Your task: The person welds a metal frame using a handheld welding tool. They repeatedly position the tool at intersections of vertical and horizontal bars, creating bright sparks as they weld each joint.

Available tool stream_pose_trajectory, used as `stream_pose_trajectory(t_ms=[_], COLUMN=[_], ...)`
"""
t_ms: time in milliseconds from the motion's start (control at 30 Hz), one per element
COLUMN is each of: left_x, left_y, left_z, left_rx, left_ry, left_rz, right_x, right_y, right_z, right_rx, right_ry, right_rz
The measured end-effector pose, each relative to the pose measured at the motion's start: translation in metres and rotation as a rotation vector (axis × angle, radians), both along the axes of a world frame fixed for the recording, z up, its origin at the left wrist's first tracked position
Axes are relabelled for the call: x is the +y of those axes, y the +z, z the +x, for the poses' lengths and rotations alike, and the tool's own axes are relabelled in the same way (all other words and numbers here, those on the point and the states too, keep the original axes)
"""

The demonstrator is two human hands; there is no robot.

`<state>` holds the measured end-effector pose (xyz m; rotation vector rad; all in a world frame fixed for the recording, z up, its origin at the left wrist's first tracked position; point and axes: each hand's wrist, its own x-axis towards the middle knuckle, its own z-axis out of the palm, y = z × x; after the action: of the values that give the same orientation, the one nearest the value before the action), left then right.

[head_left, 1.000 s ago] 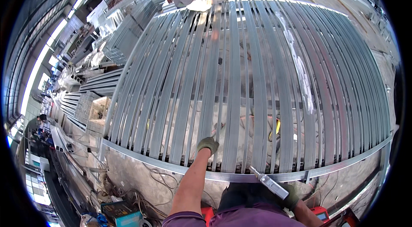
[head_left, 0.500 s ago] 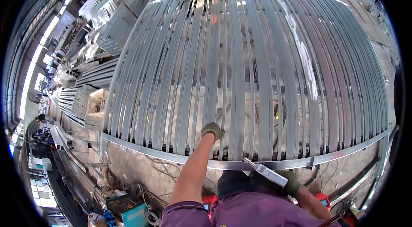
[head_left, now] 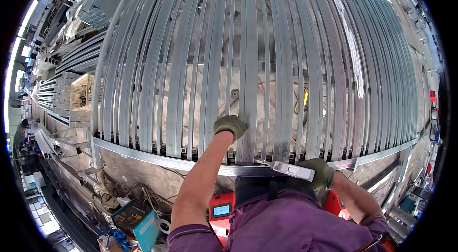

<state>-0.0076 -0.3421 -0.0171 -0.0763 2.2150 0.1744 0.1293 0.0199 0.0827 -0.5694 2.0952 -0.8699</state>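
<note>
Long grey metal tubes lie side by side, running away from me across a frame whose near rail crosses in front of my body. My left hand, in an olive-green glove, has its fingers curled on a tube a little beyond that rail. My right hand, gloved alike, is closed around a silver handheld welding gun. The gun lies almost level over the near rail, its thin nozzle pointing left at the tube ends. Its grip is mostly hidden by the glove.
By my body stands a red machine with a small screen. Lower left are a teal machine and tangled cables. Stacked tubes and a crate flank the frame. A yellow object shows beneath the tubes.
My view has tipped down and nearer the frame, so the person at the far end is mostly out of sight. The gun has turned more level, with its nozzle over the tube ends.
</note>
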Motion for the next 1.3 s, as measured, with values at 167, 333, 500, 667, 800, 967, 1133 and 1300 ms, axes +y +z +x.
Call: stream_pose_trajectory(t_ms=[167,333,500,667,800,967,1133,1300], left_x=[-0.005,-0.007,0.000,-0.005,-0.001,0.001,0.001,0.001], left_y=[-0.016,-0.005,-0.004,-0.012,-0.004,-0.002,0.000,0.001], left_z=[-0.005,-0.006,0.000,-0.003,0.000,-0.001,-0.002,-0.003], left_rx=[-0.037,-0.029,0.026,-0.032,-0.046,-0.052,-0.058,-0.051], left_ry=[0.050,0.119,0.168,0.190,0.226,0.263,0.272,0.286], left_rz=[0.044,0.054,0.008,0.002,0.009,0.003,-0.004,0.004], right_x=[-0.019,-0.042,-0.076,-0.077,-0.076,-0.076,-0.081,-0.083], right_y=[0.012,0.011,-0.014,-0.069,-0.082,-0.100,-0.090,-0.082], right_z=[-0.028,-0.078,-0.105,-0.101,-0.099,-0.092,-0.099,-0.103], right_rx=[-0.171,-0.272,-0.448,-0.498,-0.590,-0.515,-0.558,-0.591], right_ry=[-0.003,0.183,0.168,0.198,0.190,0.195,0.236,0.278], right_rz=[0.130,0.213,0.096,0.012,-0.032,-0.173,-0.101,-0.032])
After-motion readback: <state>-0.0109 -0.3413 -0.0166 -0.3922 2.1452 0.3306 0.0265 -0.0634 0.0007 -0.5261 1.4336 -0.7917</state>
